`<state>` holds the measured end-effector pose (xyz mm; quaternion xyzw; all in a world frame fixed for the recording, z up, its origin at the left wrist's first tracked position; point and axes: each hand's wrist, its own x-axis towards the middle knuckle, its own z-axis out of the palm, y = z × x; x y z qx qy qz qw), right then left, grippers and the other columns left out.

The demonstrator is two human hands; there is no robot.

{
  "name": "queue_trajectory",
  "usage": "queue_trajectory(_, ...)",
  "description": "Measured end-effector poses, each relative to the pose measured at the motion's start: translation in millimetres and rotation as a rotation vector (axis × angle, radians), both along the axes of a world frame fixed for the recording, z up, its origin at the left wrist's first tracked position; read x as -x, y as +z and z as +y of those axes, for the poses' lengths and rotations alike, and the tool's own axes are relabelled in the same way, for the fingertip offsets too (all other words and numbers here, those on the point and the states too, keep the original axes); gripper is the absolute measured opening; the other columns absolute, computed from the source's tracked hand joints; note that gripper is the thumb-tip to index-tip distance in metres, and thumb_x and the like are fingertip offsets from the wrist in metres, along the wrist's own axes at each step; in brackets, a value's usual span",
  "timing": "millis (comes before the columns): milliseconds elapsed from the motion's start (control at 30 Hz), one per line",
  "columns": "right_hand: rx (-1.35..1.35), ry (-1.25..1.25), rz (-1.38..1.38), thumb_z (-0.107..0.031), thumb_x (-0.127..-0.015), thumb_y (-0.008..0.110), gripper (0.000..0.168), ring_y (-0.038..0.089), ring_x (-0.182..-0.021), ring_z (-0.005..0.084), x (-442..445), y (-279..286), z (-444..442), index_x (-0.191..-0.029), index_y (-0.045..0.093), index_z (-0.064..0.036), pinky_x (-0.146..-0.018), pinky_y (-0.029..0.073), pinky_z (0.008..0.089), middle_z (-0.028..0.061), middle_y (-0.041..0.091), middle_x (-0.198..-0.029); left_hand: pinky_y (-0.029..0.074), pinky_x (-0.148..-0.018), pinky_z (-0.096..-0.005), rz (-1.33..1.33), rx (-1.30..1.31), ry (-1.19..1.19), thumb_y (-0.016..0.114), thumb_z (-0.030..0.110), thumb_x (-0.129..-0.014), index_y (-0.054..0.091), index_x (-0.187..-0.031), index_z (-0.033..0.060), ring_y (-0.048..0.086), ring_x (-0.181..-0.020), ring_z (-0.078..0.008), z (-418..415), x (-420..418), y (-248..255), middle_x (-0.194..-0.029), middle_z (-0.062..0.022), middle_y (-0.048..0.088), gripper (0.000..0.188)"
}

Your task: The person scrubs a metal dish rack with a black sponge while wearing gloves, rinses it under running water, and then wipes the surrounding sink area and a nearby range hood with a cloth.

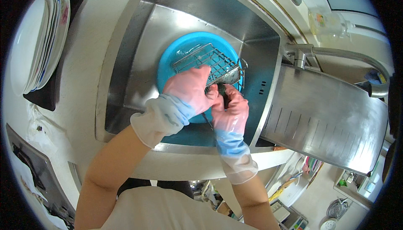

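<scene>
A metal wire rack [204, 57] with a perforated metal plate [231, 76] along its near side is tilted over a blue plastic basin [163, 63]. My left hand [189, 85], in a pink, blue and clear rubber glove, grips the rack's near edge. A dark green scouring pad [221, 89] is in the fingers of my right hand [231, 107], gloved the same way, pressed against the rack by the perforated plate. Both hands nearly meet there, and they hide the rack's near end. Water shows in the basin.
Around the basin is a stainless steel sink [138, 57]. A faucet [346, 52] and a ridged metal drainboard [318, 113] are on the right, with a clear plastic bottle [329, 25] behind. Several plates [41, 44] stand in a dark rack [50, 94] on the left counter.
</scene>
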<state>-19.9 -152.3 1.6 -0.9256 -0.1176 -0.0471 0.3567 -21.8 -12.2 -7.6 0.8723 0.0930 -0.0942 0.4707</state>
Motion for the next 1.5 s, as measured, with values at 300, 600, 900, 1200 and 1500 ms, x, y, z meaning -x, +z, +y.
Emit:
queue_trajectory(300,0.040,-0.305,-0.003,-0.010,-0.073,0.068,0.018,0.065,-0.067,0.0302,-49.7,-24.2,-31.8,-0.085,0.061,0.001,-0.063,0.050,0.0350,0.0184,0.064,-0.072,0.050,-0.062,-0.0427,-0.031,-0.018,0.016,0.061,0.027,-0.079,0.056,-0.089,0.0052,0.061,-0.072,-0.0371,-12.6,-8.1,0.7,-0.075,-0.0181,0.062,0.025)
queue_trajectory(600,-0.574,-0.421,0.261,0.000,-0.078,0.066,0.018,0.052,-0.071,0.0083,-34.9,-10.2,-78.5,-0.088,0.052,-0.005,-0.066,0.042,0.0215,0.0012,0.057,-0.078,0.050,-0.066,-0.0436,-0.028,-0.007,0.082,0.063,0.023,-0.077,0.053,-0.107,0.0011,0.061,-0.075,-0.0374,-23.9,17.8,14.1,-0.085,-0.0226,0.061,0.039)
queue_trajectory(900,-0.397,-0.376,0.333,-0.002,-0.076,0.063,0.009,0.050,-0.064,0.0067,-27.3,56.1,-96.0,-0.083,0.057,-0.004,-0.062,0.041,0.0199,0.0006,0.059,-0.074,0.049,-0.049,-0.0400,-0.215,-0.010,-0.090,0.063,0.016,-0.075,0.051,-0.110,0.0006,0.060,-0.062,-0.0299,-30.3,36.7,43.8,-0.075,-0.0131,0.059,0.040)
queue_trajectory(1200,-0.608,-0.436,0.351,-0.002,-0.079,0.062,0.011,0.048,-0.064,0.0061,-48.8,66.4,-117.3,-0.081,0.052,-0.006,-0.060,0.040,0.0196,-0.0004,0.056,-0.073,0.042,-0.041,-0.0303,-0.514,-0.350,-0.223,0.063,0.008,-0.070,0.056,-0.111,0.0028,0.051,-0.056,-0.0175,-12.6,51.7,70.1,-0.070,-0.0022,0.050,0.042)
queue_trajectory(1500,-0.781,-0.435,0.635,0.003,-0.083,0.053,0.018,0.054,-0.077,0.0112,-54.5,-0.6,-79.2,-0.095,0.049,-0.009,-0.069,0.051,0.0272,0.0007,0.054,-0.084,0.035,-0.041,-0.0247,-0.805,-0.624,-0.382,0.061,0.012,-0.075,0.060,-0.092,0.0157,0.042,-0.061,-0.0122,0.4,55.6,5.9,-0.065,0.0035,0.041,0.018)
